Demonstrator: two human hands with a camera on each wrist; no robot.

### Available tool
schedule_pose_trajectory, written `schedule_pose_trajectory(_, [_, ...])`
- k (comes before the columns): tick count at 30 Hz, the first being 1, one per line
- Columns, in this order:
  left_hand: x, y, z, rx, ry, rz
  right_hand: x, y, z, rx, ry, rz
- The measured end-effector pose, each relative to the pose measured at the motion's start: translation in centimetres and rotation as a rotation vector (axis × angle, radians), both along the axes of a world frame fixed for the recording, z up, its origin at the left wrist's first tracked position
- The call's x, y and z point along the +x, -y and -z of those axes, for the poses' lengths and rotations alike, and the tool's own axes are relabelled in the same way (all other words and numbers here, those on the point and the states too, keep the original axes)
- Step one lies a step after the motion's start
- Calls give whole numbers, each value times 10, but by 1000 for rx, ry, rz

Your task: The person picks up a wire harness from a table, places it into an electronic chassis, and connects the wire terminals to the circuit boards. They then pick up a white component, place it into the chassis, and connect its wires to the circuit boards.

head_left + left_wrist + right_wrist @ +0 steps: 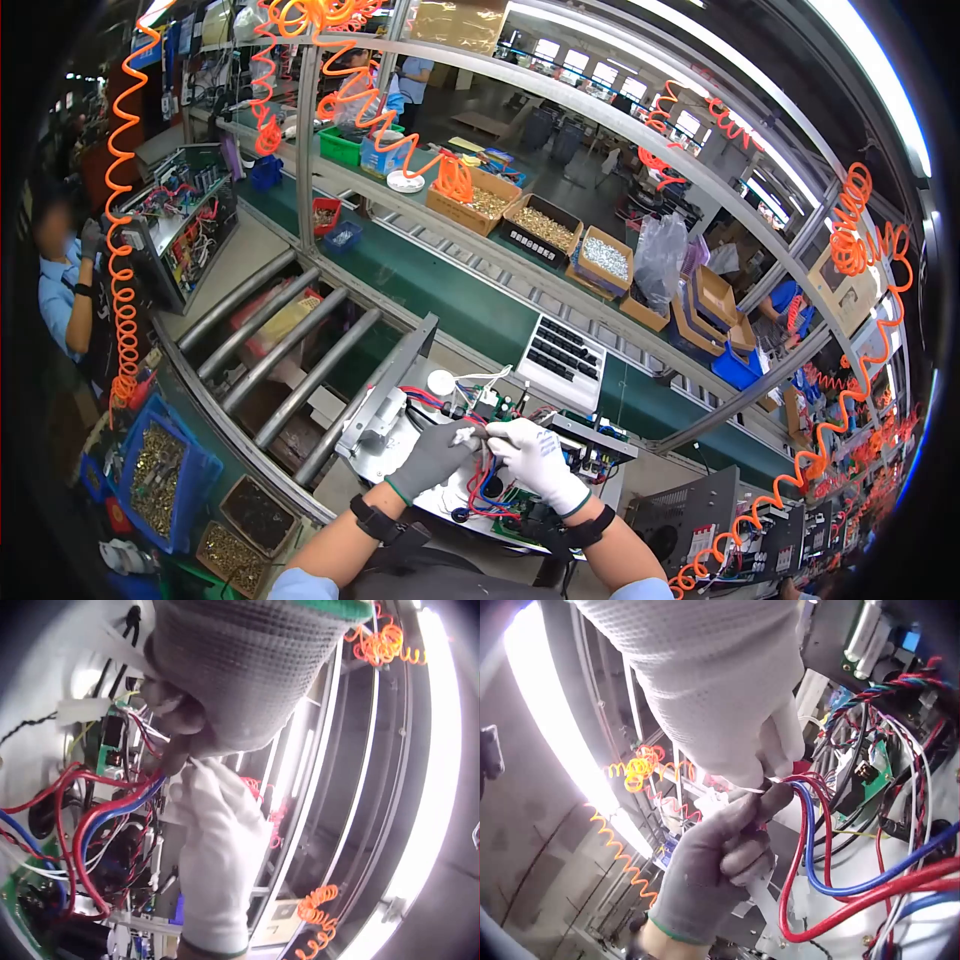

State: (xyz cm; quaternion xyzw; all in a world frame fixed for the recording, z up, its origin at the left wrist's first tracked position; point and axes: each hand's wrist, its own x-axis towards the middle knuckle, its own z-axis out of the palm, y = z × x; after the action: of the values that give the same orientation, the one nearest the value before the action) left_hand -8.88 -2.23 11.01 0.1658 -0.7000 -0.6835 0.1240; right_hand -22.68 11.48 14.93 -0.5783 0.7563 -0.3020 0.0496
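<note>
Above an open metal chassis (433, 495), my two gloved hands meet at a bundle of wires. My left hand (432, 462), in a grey glove, pinches the bundle; its fingers are curled in the left wrist view. The white-gloved right hand (535, 465) pinches a thin white strip (746, 789) at the same spot, fingertips against the left hand's. Red wires (804, 859) and a blue wire (810, 871) loop out from under the fingertips. A green circuit board (877, 774) lies beside them in the chassis.
A white tray with black parts (563, 362) stands on the green conveyor (470, 335) ahead. Metal rollers (285, 370) and a blue bin (165, 475) are at the left. Orange coiled hoses (835, 430) hang on both sides. Grey units (700, 520) stand at the right.
</note>
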Motion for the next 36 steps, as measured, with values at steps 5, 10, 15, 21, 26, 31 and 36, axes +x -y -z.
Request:
schedule_pose_trajectory(5, [0,-3,-8,-170,-46,-94,-12,-3,-4,116,865,105])
schedule_pose_trajectory(10, [0,-2,-8,-422,144,-68,-15,-1,-8,74,1100,111])
schedule_pose_trajectory(15, [4,-1,-14,-381,176,-33,-14,2,-7,94,1044,118])
schedule_pose_trajectory(21, [4,1,-19,-361,192,58,-15,3,-5,80,1020,82])
schedule_pose_trajectory(26, [-5,0,5,-612,-45,-73,-17,0,-15,152,1058,63])
schedule_pose_trajectory(31, [-6,-1,-7,-627,108,-17,-21,-1,-3,107,1048,35])
schedule_pose_trajectory(36, [-8,-1,1,-575,-13,-34,-12,0,-19,117,868,35])
